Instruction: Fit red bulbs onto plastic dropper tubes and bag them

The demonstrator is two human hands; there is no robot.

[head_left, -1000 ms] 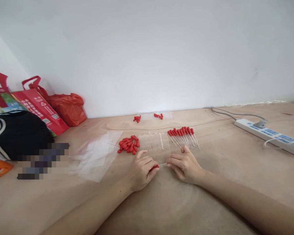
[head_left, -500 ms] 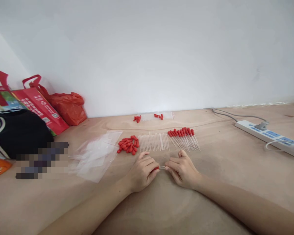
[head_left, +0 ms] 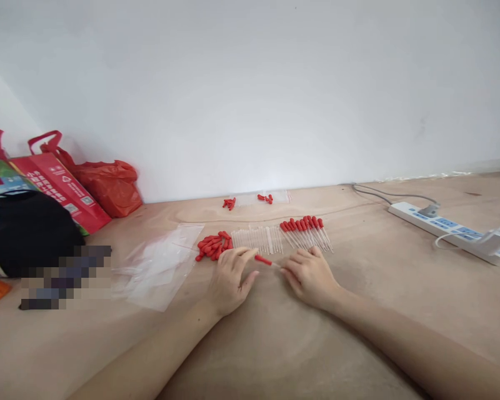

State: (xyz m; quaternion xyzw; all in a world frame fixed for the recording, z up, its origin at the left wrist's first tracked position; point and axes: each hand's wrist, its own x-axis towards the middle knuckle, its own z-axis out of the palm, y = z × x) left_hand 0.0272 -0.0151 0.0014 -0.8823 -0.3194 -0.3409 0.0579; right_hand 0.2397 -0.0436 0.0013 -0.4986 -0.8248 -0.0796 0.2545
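My right hand [head_left: 310, 276] pinches the clear tube of a dropper [head_left: 264, 260] whose red rubber bulb points left. Beside that bulb, my left hand [head_left: 232, 280] is open, thumb and fingers apart, with nothing in it. Just beyond the left hand lies a pile of loose red rubber bulbs [head_left: 211, 245]. A row of clear thin tubes [head_left: 256, 240] is laid out to the right of the pile. Farther right, several droppers with red bulbs fitted [head_left: 306, 230] lie side by side, bulbs toward the wall.
Clear plastic bags [head_left: 158, 272] lie flat at left, near a black bag [head_left: 29, 230] and a red plastic bag [head_left: 112, 186]. More red bulbs [head_left: 229, 204] sit on a small bag by the wall. A white power strip [head_left: 445, 225] with cables is at right.
My left hand has let go of the red bulb and moved slightly left, fingers opened. The right hand keeps the dropper, which has tilted bulb-end up and away. The view has shifted a little.
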